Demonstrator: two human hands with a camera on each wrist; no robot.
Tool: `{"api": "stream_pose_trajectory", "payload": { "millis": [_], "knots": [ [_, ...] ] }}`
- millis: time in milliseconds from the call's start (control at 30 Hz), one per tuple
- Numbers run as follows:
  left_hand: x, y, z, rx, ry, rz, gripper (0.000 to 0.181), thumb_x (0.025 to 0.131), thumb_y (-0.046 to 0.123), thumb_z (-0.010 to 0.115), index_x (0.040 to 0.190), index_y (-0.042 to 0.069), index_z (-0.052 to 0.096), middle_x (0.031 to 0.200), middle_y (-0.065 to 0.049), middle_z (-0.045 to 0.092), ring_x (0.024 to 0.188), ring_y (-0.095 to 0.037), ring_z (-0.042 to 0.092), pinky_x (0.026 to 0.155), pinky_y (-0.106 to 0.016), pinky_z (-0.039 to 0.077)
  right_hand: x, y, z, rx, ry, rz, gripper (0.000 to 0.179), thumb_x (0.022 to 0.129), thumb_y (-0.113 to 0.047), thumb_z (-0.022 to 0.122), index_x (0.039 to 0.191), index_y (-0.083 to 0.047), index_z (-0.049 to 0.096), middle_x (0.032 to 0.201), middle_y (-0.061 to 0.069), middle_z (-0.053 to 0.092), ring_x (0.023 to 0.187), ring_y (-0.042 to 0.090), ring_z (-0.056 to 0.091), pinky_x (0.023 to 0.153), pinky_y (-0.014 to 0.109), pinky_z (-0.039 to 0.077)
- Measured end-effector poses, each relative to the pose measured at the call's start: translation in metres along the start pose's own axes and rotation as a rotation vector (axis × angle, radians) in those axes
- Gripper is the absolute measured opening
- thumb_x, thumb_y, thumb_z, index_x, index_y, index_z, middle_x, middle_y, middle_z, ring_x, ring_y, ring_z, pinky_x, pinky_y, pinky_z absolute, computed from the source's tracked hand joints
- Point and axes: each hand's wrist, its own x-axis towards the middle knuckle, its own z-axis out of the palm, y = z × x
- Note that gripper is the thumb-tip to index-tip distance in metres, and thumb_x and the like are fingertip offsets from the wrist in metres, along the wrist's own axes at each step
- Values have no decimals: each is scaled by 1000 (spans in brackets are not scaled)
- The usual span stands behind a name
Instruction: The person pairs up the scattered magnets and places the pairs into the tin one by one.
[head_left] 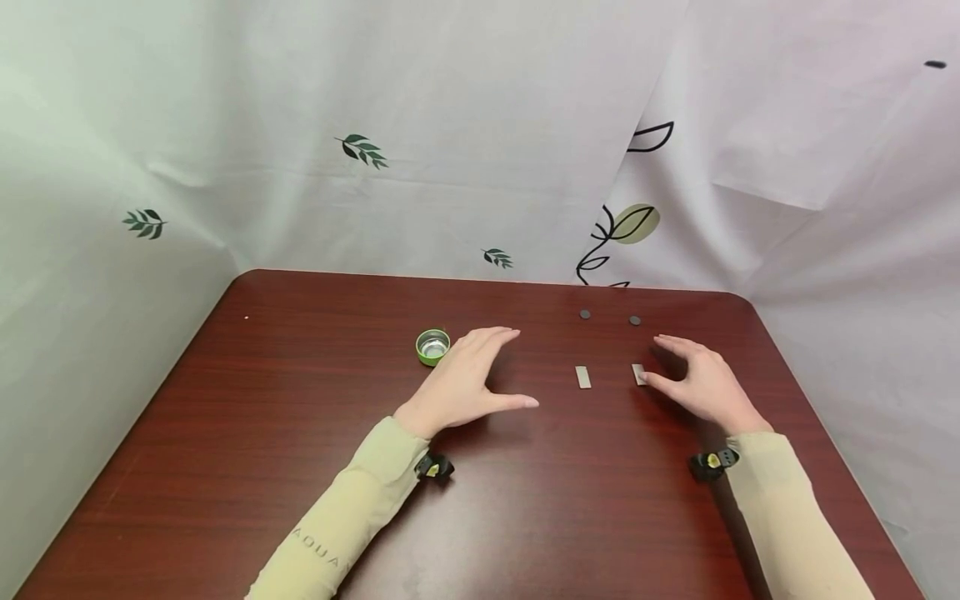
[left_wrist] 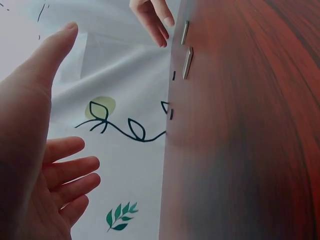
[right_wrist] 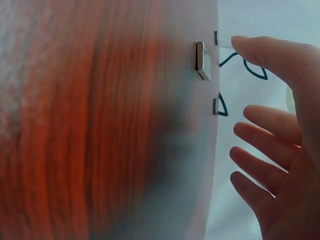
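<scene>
My left hand (head_left: 462, 379) hovers over the table with thumb and fingers spread apart, holding nothing. Just behind it stands a small round green tin (head_left: 432, 347) with a silvery inside, partly covered by that hand. On the right, my right hand (head_left: 703, 382) is likewise spread and holds nothing. Its thumb overlaps a small pale rectangular piece (head_left: 638, 374) in the head view; contact cannot be made out. Another such rectangular piece (head_left: 582, 377) lies between the hands. Farther back are two small dark discs, a left disc (head_left: 585, 315) and a right disc (head_left: 635, 321).
The dark red wooden table (head_left: 540, 517) has rounded far corners. White cloth (head_left: 420, 200) with leaf prints hangs behind it and along both sides. A tiny white speck (head_left: 246, 317) lies near the far left corner. Each wrist carries a black strapped camera.
</scene>
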Motion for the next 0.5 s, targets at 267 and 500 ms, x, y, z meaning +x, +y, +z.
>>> {"api": "stream_pose_trajectory", "payload": {
  "millis": [267, 500],
  "knots": [
    [15, 8, 10, -13, -27, -4, 100, 79, 80, 65, 151, 12, 47, 148, 2, 48, 138, -17, 40, 116, -34, 28, 0, -3, -3, 8, 12, -27, 70, 87, -41, 81, 138, 2, 61, 141, 22, 56, 132, 44, 48, 103, 63, 38],
    [28, 12, 19, -22, -46, 4, 98, 80, 75, 69, 150, 11, 47, 147, -1, 50, 136, -20, 43, 116, -35, 29, 0, -5, -5, 36, 30, -34, 69, 85, -37, 84, 138, 1, 61, 139, 22, 58, 131, 42, 50, 102, 61, 40]
  ]
}}
